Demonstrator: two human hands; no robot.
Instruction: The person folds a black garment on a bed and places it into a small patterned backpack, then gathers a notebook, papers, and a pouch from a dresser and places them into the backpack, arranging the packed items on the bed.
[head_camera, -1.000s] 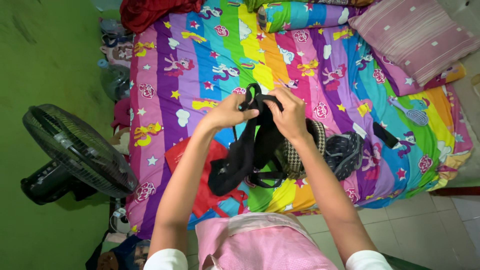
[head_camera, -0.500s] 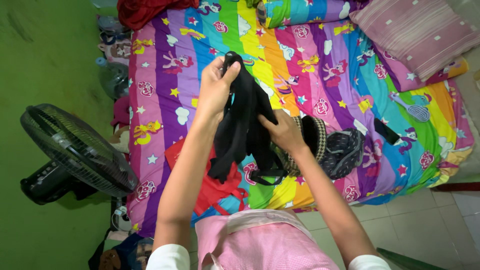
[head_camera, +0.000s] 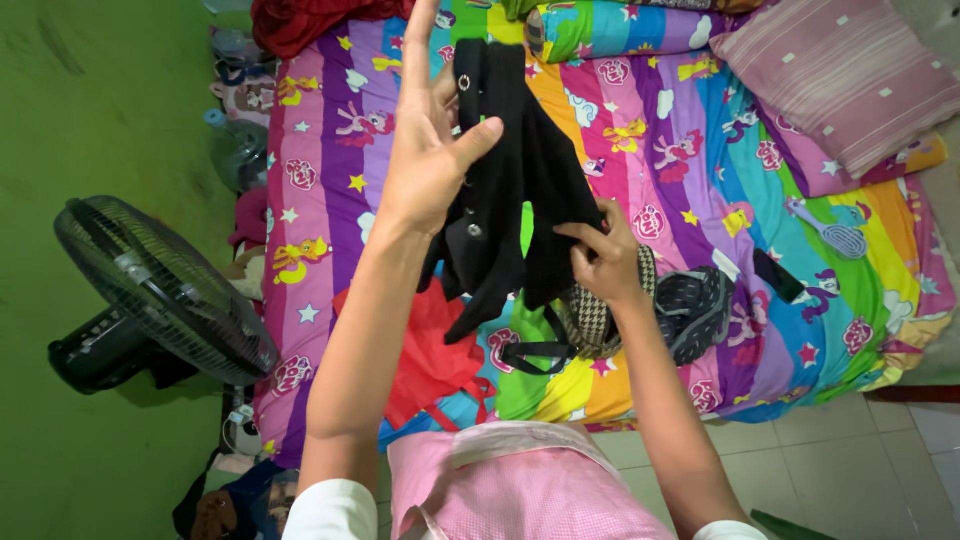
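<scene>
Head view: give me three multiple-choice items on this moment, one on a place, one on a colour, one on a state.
1. Where does the fan stand?
A. on the bed
B. on the green floor left of the bed
C. on the pillow

2. What colour is the garment held up?
A. black
B. white
C. yellow

3. How does the left hand stand?
A. flat on the bed
B. raised, gripping the garment's top
C. resting on the fan

Answers: 1 B, it sits beside the striped bedsheet. 2 A, its cloth is dark throughout. 3 B, while the right hand pinches it lower down.
</scene>
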